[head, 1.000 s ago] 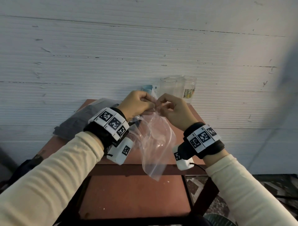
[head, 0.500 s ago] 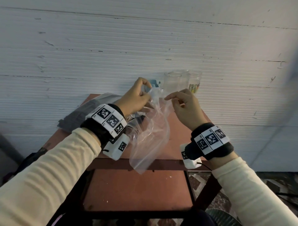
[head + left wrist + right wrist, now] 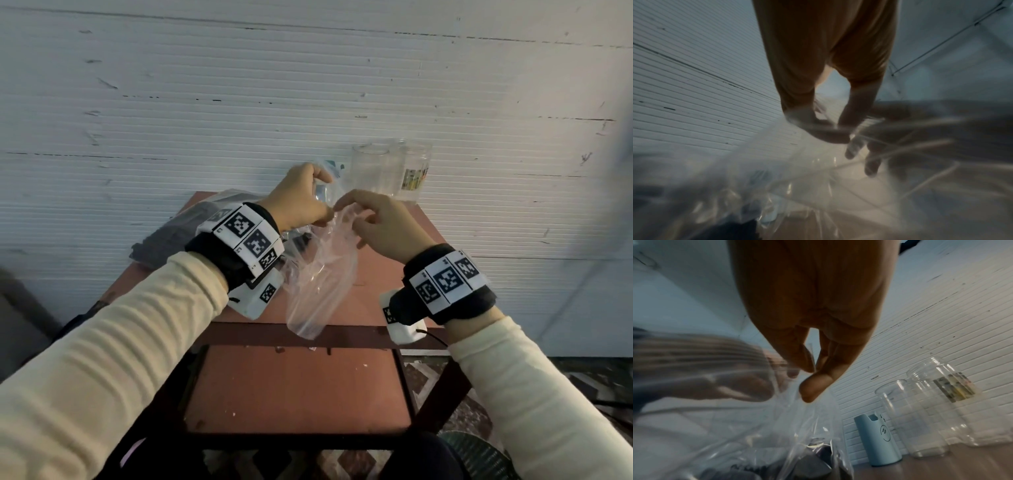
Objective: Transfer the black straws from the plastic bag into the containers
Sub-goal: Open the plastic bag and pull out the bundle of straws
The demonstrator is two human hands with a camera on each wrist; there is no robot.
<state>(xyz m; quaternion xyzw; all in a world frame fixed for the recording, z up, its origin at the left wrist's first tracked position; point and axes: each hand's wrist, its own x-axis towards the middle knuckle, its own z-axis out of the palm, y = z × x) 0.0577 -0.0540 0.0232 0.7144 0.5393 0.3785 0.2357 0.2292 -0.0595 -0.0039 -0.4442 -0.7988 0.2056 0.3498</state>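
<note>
Reddish-brown wood makes the desk, the largest thing in the head view; it is pushed against a white ribbed wall at 12 o'clock. At about 10 o'clock on the desk a second plastic bag with dark contents is lying; these are judged to be the black straws, though single straws cannot be told apart there.

A clear plastic bag is held up in the middle of the scene, above the desk, and hangs down toward 6 o'clock. No straws are seen inside it; it looks empty.

At 1 o'clock, near the wall, two clear containers are standing upright, just beside each other, the right one with a colour label. Nothing dark is seen in them in the right wrist view, so no straw is judged to be transferred yet. A small light-blue holder stands just to the left of them.

The left hand is closed on the upper edge of the held bag, the film being pinched between thumb and curled fingers. The right hand pinches the opposite edge, thumb against fingertips.

By this, the step in hand seems to be the opening of the bag mouth. The whole transfer is judged to remain: the straws must be taken out and put into the containers.
</note>
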